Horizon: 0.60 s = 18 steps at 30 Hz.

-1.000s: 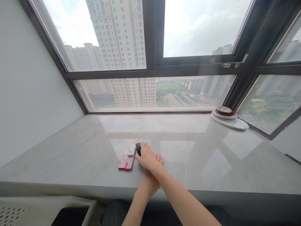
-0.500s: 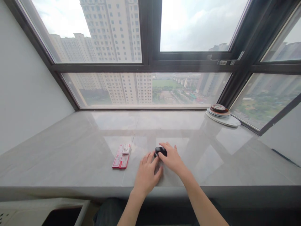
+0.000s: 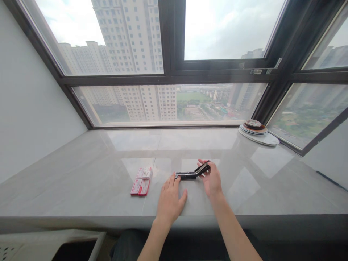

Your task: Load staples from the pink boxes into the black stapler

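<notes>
A black stapler lies on the pale stone ledge, swung apart, its long base flat and its upper arm tilted up to the right. My left hand holds the base's left end with its fingertips, the thumb held away from it. Around the raised upper arm, my right hand has its fingers and thumb closed. Part of that arm is hidden by the fingers. Left of my hands lie several small red-and-white boxes, grouped together, with a whiter box on top at the back.
Stacked plates stand in the far right corner by the window. A thin dark strip runs along the right wall. The ledge's front edge lies just beneath my forearms, and a white plastic container stands below it at left.
The black stapler has gone from folded to opened out. My right hand has moved right with the upper arm, while my left hand has stayed at the left end.
</notes>
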### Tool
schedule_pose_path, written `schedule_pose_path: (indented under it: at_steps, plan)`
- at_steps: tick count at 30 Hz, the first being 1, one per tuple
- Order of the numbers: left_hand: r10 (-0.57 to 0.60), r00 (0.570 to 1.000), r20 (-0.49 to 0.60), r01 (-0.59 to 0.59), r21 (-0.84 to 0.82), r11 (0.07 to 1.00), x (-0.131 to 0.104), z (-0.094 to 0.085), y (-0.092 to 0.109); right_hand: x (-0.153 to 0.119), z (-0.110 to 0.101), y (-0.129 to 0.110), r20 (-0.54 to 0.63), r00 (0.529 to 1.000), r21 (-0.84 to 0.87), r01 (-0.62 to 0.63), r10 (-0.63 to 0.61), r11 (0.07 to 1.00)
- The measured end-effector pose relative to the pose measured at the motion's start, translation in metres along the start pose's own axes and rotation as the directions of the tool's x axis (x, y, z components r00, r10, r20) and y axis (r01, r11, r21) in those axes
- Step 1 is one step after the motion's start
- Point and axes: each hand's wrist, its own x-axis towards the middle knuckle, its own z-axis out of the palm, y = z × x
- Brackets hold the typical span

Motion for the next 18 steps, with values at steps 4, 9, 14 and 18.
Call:
schedule_pose_path:
  at_steps: [4, 9, 14, 18]
  plan:
    - [0.023, 0.999, -0.032, -0.024, -0.04, 0.999, 0.002, -0.004, 0.001, 0.003, -0.027, -0.001, 0.0, 0.982, 0.214, -0.183, 0.187, 0.96]
    - [-0.141, 0.946, -0.29, 0.149, 0.005, 0.989, -0.006, -0.034, -0.011, -0.021, -0.052, -0.01, 0.01, 0.984, 0.195, -0.178, 0.18, 0.965]
    - [-0.322, 0.886, -0.333, 0.412, 0.246, 0.877, -0.037, -0.054, -0.045, -0.054, -0.079, -0.01, 0.019, 0.989, -0.185, -0.142, 0.148, 0.972]
    - [-0.221, 0.966, -0.132, 0.241, 0.164, 0.957, -0.046, -0.055, -0.048, -0.064, -0.08, -0.004, 0.188, 0.948, -0.628, -0.086, 0.258, 0.773]
